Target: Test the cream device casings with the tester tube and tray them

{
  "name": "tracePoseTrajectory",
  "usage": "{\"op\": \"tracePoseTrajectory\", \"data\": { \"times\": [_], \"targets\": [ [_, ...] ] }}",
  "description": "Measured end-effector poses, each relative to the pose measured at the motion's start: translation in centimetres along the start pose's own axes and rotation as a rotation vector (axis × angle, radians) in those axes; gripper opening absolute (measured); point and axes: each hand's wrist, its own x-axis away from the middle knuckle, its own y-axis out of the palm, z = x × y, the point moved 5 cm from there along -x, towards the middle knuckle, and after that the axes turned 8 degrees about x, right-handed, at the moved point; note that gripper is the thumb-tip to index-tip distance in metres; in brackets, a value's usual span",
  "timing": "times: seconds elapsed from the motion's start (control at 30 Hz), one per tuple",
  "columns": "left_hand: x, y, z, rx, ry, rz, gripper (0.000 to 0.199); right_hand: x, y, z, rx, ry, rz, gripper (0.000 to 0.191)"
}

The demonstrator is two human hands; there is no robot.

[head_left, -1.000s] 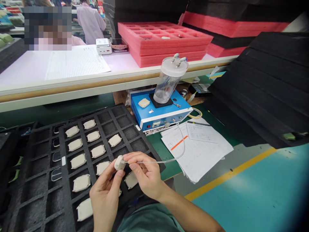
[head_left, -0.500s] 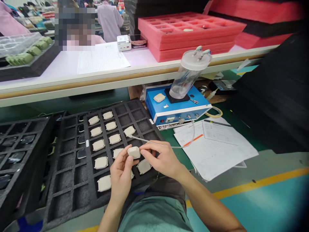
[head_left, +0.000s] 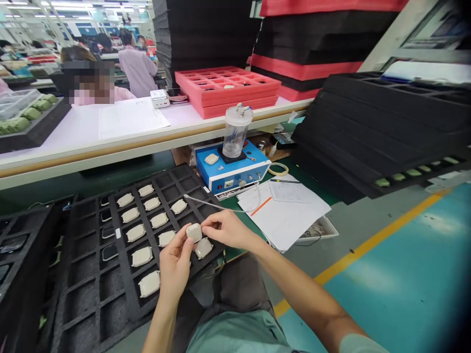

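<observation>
My left hand (head_left: 174,260) grasps one cream case (head_left: 194,232) just below frame centre; my right hand (head_left: 230,229) is at its edge, grip unclear. Eleven or more others occupy the black tray (head_left: 170,192), lower left.

The case (head_left: 194,232) at the centre looks like smooth cream plastic with a soft, near-matt finish. Under it, the tray (head_left: 119,255) is dull black foam with a grainy surface. The tube (head_left: 202,202) seems smooth, translucent plastic. On the blue box (head_left: 224,172), painted and smooth like sheet metal, the jar (head_left: 235,139) is clear and shiny, glass or plastic; its lid (head_left: 239,116) looks frosted. Matt paper (head_left: 294,220) lies right of centre. The shirt (head_left: 235,333), bottom centre, is soft cloth; the floor (head_left: 375,274), lower right, is glossy.
</observation>
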Motion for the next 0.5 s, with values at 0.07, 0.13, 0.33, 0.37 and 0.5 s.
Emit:
{"op": "tracePoseTrajectory", "data": {
  "times": [0.07, 0.13, 0.33, 0.37, 0.5],
  "targets": [
    [0.1, 0.2, -0.2, -0.001, -0.010, -0.018, 0.055, 0.1, 0.3, 0.3, -0.002, 0.038, 0.013, 0.013],
    [0.2, 0.4, -0.2, 0.006, -0.008, -0.003, 0.056, 0.5, 0.3, 0.6, 0.038, 0.043, 0.071, 0.012],
    [0.1, 0.0, -0.4, 0.085, -0.037, 0.170, 0.057, 1.4, -4.3, 4.3, 0.637, -0.073, 0.518, 0.020],
    [0.1, -0.1, -0.4, 0.088, -0.037, 0.176, 0.056, 1.0, -5.4, 5.7, 0.685, -0.067, 0.539, 0.022],
    [0.6, -0.3, -0.2, 0.033, -0.017, 0.189, 0.051, -1.3, -8.6, 10.9, 0.831, -0.065, 0.485, 0.022]
  ]
}}
